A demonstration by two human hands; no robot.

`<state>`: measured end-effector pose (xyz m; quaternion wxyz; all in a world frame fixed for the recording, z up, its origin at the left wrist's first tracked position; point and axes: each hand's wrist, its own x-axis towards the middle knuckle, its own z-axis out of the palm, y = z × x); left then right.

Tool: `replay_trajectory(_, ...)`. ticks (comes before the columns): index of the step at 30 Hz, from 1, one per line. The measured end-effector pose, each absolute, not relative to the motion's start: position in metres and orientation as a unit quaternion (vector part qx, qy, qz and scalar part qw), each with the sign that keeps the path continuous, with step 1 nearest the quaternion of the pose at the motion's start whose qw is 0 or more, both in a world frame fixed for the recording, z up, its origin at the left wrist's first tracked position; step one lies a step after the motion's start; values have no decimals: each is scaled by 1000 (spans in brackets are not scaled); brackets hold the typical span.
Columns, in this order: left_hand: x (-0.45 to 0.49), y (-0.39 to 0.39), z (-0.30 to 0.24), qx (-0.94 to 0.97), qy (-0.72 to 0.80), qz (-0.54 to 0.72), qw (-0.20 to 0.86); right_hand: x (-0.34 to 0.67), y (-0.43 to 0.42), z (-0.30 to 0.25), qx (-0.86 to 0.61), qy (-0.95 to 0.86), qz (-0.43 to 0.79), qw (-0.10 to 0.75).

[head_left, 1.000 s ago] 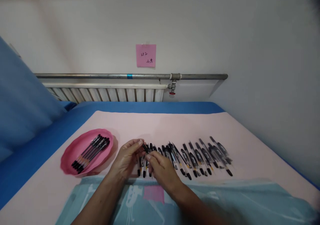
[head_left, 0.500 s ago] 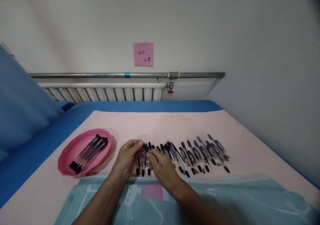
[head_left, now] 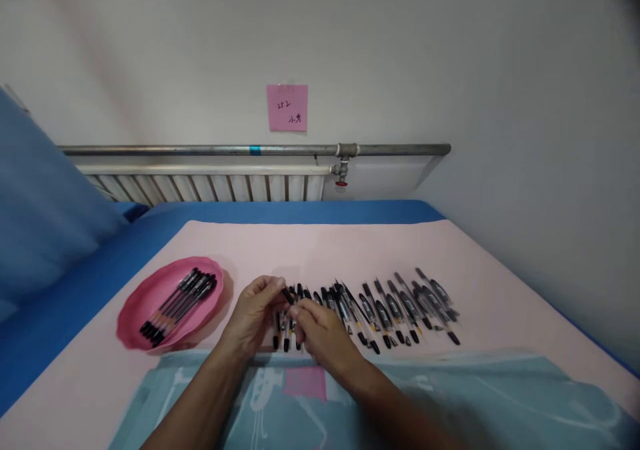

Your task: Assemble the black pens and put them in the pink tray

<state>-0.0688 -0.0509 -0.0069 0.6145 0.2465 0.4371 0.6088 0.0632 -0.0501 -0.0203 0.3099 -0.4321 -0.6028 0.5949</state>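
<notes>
My left hand (head_left: 253, 317) and my right hand (head_left: 320, 333) meet over the left end of a long row of black pens (head_left: 385, 307) lying on a pink sheet (head_left: 350, 250). Both pinch one black pen (head_left: 289, 297), the left at its capped upper end, the right lower down on the barrel. Under my fingers a few more pens (head_left: 286, 335) lie side by side. A pink plate (head_left: 140, 303) to the left holds several black pens (head_left: 180, 300).
A light blue plastic sheet (head_left: 450, 403) covers the near edge. The pink sheet lies on a blue mattress (head_left: 65, 303). Behind stand a radiator (head_left: 210, 187), a metal pipe (head_left: 250, 150) and a pink note (head_left: 287, 107) on the wall. A blue pillow (head_left: 40, 223) rises at left.
Both hands stay pinched on the same pen with only small finger shifts. The view has drifted slightly to the right and settled.
</notes>
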Motion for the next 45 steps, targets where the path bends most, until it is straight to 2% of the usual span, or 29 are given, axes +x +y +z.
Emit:
replay_trajectory(5,-70,-51,-9,262,452,614,591,62,-51,-20,-438,-604,592,305)
replay_trajectory(9,-69,-51,-6,259,422,602,627,62,-49,-16,-452,-563,632,283)
replay_trajectory(18,-70,-52,-6,279,437,595,614,62,-49,-20,-446,-599,598,292)
replay_trajectory(23,-69,-51,-6,271,412,583,646,63,-49,-19,-455,-606,577,304)
replay_trajectory(29,-68,-52,-11,284,425,599,616,62,-50,-20,-443,-623,564,313)
replay_trajectory(35,-70,-51,-7,264,402,586,652,62,-48,-21,-452,-629,547,317)
replay_trajectory(41,-69,-52,-9,284,431,593,618,61,-52,-18,-441,-643,534,326)
replay_trajectory(45,-72,-51,-8,286,416,588,631,62,-51,-18,-449,-653,514,327)
